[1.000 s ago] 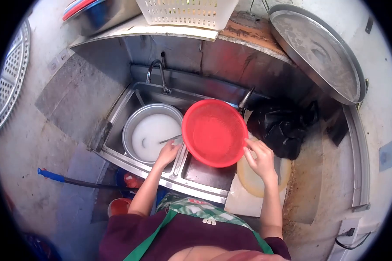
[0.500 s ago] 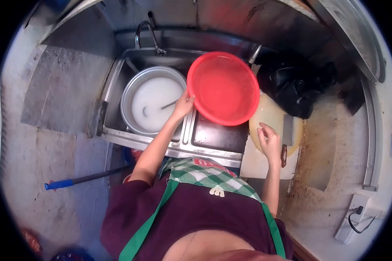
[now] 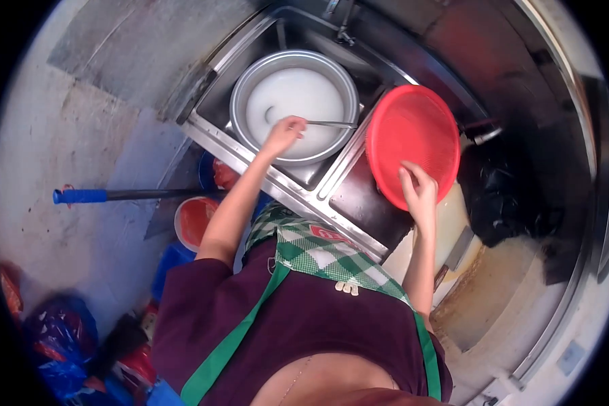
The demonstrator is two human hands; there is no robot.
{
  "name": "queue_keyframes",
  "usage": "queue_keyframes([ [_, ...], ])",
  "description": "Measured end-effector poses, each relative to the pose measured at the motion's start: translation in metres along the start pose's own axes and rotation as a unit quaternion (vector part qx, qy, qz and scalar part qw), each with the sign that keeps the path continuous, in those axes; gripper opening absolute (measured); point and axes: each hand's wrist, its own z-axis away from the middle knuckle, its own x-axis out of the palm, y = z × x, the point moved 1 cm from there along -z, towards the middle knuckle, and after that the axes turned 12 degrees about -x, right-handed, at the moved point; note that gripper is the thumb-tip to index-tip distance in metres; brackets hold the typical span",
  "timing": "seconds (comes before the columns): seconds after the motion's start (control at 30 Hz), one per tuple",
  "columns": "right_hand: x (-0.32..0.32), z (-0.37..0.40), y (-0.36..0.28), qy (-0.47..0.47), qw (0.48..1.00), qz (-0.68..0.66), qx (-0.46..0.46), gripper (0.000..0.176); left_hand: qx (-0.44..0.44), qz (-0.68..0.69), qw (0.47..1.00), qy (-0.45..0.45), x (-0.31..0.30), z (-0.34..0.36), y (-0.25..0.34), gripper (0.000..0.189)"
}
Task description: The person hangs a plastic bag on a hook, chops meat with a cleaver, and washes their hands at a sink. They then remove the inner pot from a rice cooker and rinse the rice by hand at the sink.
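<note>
My left hand (image 3: 285, 134) reaches over a large metal pot (image 3: 351, 101) of cloudy white liquid, its fingers closed at the thin metal handle of a ladle (image 3: 331, 124). The ladle's curved end pokes up through the liquid, and the handle's other end reaches the pot's right side. Over the right basin rests a red plastic colander (image 3: 413, 128), its inside bare. My right hand (image 3: 419, 191) overlaps the colander's near rim, thumb and fingers slightly curved and apart.
The pot stands in the left basin of a steel sink (image 3: 298, 191) with a faucet (image 3: 346, 34) behind. To the right lie a cutting board (image 3: 451, 210), a cleaver (image 3: 459, 248) and a black plastic bag (image 3: 504, 196). A blue-gripped pole (image 3: 81, 196) juts out left, near bags on the floor.
My left hand has let go of the colander's rim and moved left over the pot to the ladle. My right hand has come from above the board to the colander. The view has turned.
</note>
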Motion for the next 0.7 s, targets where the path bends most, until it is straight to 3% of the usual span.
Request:
queue_keyframes([
  [0.1,0.058,-0.05,0.004,-0.039,0.996,-0.057,-0.055,0.019,0.021,-0.032,0.986,0.164,-0.065,0.007,-0.021,0.023],
  [0.17,0.118,-0.078,0.02,-0.102,0.981,-0.165,0.008,0.022,0.029,-0.076,0.96,0.267,-0.098,0.016,-0.037,0.023],
  [0.2,0.143,-0.091,0.022,-0.135,0.987,-0.089,-0.027,0.027,0.038,-0.104,0.946,0.305,-0.109,0.022,-0.039,0.024],
  [0.3,0.224,-0.118,0.072,-0.283,0.959,0.028,0.003,0.035,-0.002,-0.007,0.946,0.324,-0.123,0.034,-0.045,0.024],
  [0.4,0.273,-0.119,0.132,-0.361,0.907,0.215,0.02,0.035,-0.024,0.043,0.932,0.359,-0.122,0.06,-0.026,0.024],
  [0.5,0.282,-0.112,0.165,-0.376,0.874,0.305,0.042,0.035,-0.018,0.028,0.92,0.39,-0.127,0.072,-0.036,0.023],
  [0.6,0.294,-0.105,0.195,-0.253,0.892,0.375,-0.016,0.034,-0.037,0.059,0.918,0.39,-0.124,0.078,-0.041,0.023],
  [0.7,0.295,-0.106,0.216,-0.302,0.853,0.425,0.003,0.032,-0.036,0.098,0.928,0.359,-0.118,0.076,-0.054,0.023],
])
